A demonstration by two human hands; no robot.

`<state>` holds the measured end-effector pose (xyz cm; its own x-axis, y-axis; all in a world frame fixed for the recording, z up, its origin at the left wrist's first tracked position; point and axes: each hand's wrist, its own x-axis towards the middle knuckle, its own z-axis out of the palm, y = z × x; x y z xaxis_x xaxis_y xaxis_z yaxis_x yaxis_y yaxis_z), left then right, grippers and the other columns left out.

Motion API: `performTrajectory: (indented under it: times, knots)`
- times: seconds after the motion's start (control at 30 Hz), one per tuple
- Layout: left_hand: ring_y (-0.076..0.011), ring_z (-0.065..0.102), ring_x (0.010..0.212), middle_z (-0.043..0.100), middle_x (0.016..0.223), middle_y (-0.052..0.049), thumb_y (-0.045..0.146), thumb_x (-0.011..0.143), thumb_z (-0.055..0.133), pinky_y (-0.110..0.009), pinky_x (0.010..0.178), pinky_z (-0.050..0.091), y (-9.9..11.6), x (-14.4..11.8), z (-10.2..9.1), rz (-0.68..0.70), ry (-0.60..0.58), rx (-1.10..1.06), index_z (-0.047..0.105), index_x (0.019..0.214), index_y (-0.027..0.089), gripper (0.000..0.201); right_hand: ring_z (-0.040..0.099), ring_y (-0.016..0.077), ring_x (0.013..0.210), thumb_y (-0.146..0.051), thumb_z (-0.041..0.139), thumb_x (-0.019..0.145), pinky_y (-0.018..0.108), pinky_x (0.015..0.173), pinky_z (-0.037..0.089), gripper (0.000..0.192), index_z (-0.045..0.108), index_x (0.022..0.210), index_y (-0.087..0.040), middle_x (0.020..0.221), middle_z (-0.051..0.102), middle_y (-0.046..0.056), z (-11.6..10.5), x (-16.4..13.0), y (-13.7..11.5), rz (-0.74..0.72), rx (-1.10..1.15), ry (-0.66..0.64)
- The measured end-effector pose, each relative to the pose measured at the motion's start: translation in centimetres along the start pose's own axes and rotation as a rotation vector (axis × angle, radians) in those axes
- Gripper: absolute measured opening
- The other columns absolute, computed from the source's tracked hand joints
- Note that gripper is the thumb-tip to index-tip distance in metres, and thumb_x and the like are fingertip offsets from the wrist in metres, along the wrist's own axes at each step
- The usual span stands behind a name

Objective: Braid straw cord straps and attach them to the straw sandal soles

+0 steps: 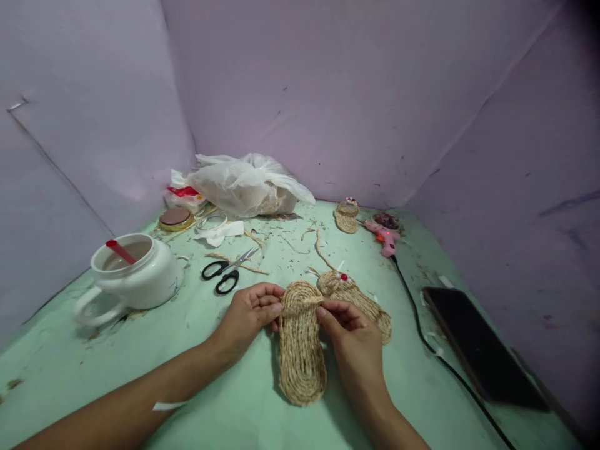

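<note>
straw sandal [300, 350] lies lengthwise pointing away on the surface, left hand [248, 315] and right hand [351, 331] fingers both pinching its strap at the far end.

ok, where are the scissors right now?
In the head view the black-handled scissors lie on the green table, left of centre, between the white jar and the woven straw sandal, just beyond the left hand.
</note>
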<state>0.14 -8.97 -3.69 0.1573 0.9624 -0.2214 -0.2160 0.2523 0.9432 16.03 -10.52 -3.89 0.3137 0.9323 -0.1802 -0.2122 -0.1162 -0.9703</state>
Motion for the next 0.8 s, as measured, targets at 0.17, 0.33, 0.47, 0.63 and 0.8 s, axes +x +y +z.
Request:
performTrajectory:
  times: [0.17,0.33,0.47,0.63,0.8]
  knots:
    - [-0.0081,0.051,0.048,0.057,0.056,0.003,0.021,0.063,0.065,-0.022,0.051,0.042,0.23,0.01,0.22,-0.001,0.016,0.029,0.055,0.078,0.012,0.021,0.056,0.0124,0.054,-0.024,0.078,0.05,0.024,0.052,0.044,0.02,0.066,0.065,-0.015,0.059,0.065,0.001,-0.3,0.48,0.26,0.028,0.038,0.032]
    - [-0.0088,0.052,0.053,0.059,0.061,0.001,0.022,0.059,0.065,-0.022,0.053,0.042,0.57,-0.18,0.53,0.017,0.0,0.033,0.056,0.075,0.012,0.021,0.055,0.0123,0.051,-0.023,0.079,0.047,0.023,0.05,0.044,0.022,0.065,0.061,-0.015,0.055,0.063,0.0,-0.5,0.89,0.56,0.055,0.066,0.063]
    - [-0.0084,0.05,0.05,0.056,0.056,0.003,0.023,0.058,0.066,-0.022,0.05,0.04,0.72,-0.21,0.79,0.012,0.001,0.027,0.055,0.071,0.013,0.019,0.054,0.0114,0.045,-0.024,0.08,0.047,0.022,0.044,0.044,0.023,0.063,0.06,-0.015,0.051,0.062,-0.001,-0.41,0.89,0.57,0.099,0.066,0.043]
    - [-0.009,0.049,0.051,0.057,0.056,0.003,0.022,0.058,0.066,-0.022,0.051,0.04,0.69,-0.18,0.61,0.016,0.079,0.064,0.057,0.073,0.013,0.02,0.055,0.0117,0.043,-0.026,0.081,0.047,0.025,0.045,0.047,0.029,0.062,0.066,-0.015,0.052,0.063,-0.001,-0.27,0.43,0.12,0.128,0.088,0.02]
    - [-0.009,0.052,0.06,0.059,0.066,0.001,0.024,0.065,0.065,-0.021,0.058,0.042,0.08,0.18,-0.16,0.056,0.129,0.056,0.059,0.079,0.013,0.019,0.06,0.0134,0.051,-0.025,0.079,0.051,0.029,0.056,0.053,0.032,0.06,0.074,-0.015,0.059,0.066,0.0,-0.04,0.13,-0.09,0.12,0.133,-0.085]
